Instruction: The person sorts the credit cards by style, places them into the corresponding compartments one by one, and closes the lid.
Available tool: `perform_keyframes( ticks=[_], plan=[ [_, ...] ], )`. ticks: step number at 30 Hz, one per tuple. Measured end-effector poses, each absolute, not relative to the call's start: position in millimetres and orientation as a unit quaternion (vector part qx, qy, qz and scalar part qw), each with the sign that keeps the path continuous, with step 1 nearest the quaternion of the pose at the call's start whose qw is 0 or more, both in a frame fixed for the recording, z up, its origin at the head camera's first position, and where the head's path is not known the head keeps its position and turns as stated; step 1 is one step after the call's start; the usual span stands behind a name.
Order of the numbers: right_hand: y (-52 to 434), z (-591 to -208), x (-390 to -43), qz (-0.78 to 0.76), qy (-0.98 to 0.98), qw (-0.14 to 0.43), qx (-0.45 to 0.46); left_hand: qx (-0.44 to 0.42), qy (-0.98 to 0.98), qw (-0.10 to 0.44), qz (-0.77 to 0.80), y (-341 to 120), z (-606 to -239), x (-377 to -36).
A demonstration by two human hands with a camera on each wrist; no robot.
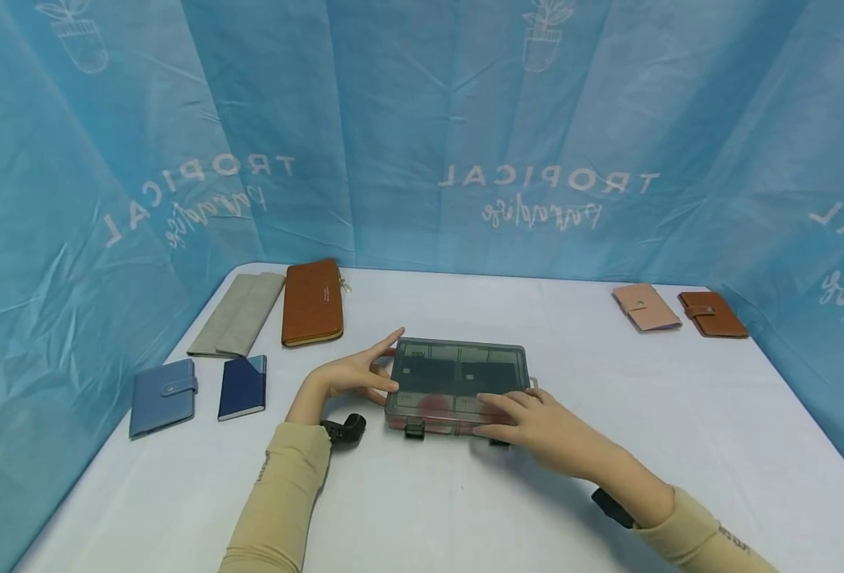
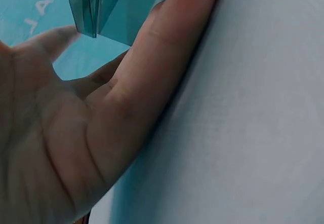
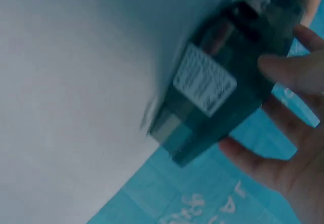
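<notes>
A transparent grey-green plastic case [image 1: 465,374] with a divided lid lies on the white table. Something reddish shows through its front part, though I cannot tell what. My left hand [image 1: 353,374] is at the case's left end, fingers spread and fairly straight, touching the side. In the left wrist view the same hand [image 2: 101,102] has its fingers beside the clear wall. My right hand [image 1: 547,430] rests fingertips on the lid near the front right corner. A white printed label [image 3: 204,80] on the case shows in the blurred right wrist view, close to my fingers.
At left lie a grey wallet [image 1: 236,314], a brown zip wallet [image 1: 313,302], a light blue wallet [image 1: 162,398] and a dark blue booklet [image 1: 243,387]. A pink wallet [image 1: 646,307] and a brown wallet [image 1: 713,314] lie back right. A blue curtain [image 1: 393,239] hangs behind.
</notes>
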State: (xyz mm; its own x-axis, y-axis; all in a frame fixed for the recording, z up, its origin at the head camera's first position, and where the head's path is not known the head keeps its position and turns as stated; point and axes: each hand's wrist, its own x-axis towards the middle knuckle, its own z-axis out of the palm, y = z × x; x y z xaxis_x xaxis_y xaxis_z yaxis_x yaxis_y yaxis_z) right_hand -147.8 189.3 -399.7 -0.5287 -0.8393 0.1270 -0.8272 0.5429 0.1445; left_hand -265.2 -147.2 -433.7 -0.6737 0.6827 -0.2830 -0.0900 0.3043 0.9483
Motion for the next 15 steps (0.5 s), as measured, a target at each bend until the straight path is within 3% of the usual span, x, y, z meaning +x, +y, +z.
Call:
perform_keyframes(
  ticks=[15],
  plan=[
    [175, -415, -142, -0.116, -0.867, 0.145, 0.462, 0.219, 0.729, 0.354, 0.544, -146, -431, -264]
  ],
)
